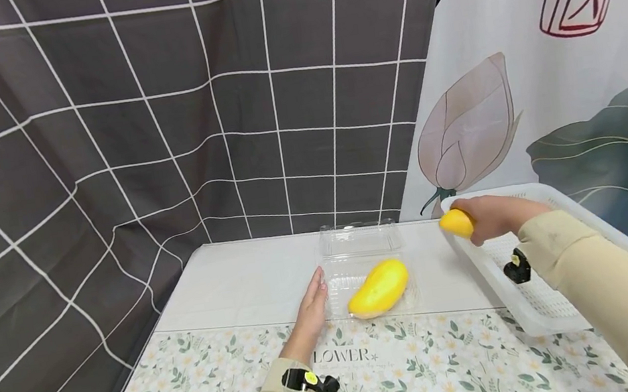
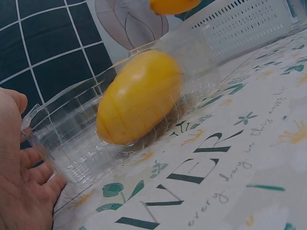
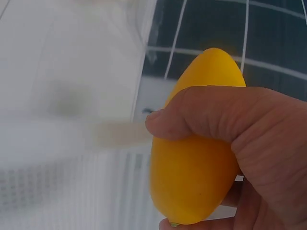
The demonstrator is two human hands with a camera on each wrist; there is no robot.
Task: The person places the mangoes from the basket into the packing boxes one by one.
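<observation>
One yellow mango (image 1: 378, 288) lies in a clear plastic clamshell box (image 1: 335, 287), whose lid (image 1: 360, 240) is folded back. At the box's left side is my left hand (image 1: 310, 307), its fingers fairly straight along the wall; the left wrist view shows the fingers (image 2: 36, 175) by the box's end. My right hand (image 1: 488, 215) grips a second mango (image 3: 192, 177) above the left rim of the white basket (image 1: 555, 324). In the right wrist view the thumb lies across this mango, and other fingers curl beneath it, partly hidden.
The basket, with perforated walls, stands at the right of the table. A floral printed strip (image 1: 206, 372) crosses the white tabletop. Behind hang a dark grid-patterned cloth (image 1: 301, 104) and a white curtain with a lotus print (image 1: 464, 128).
</observation>
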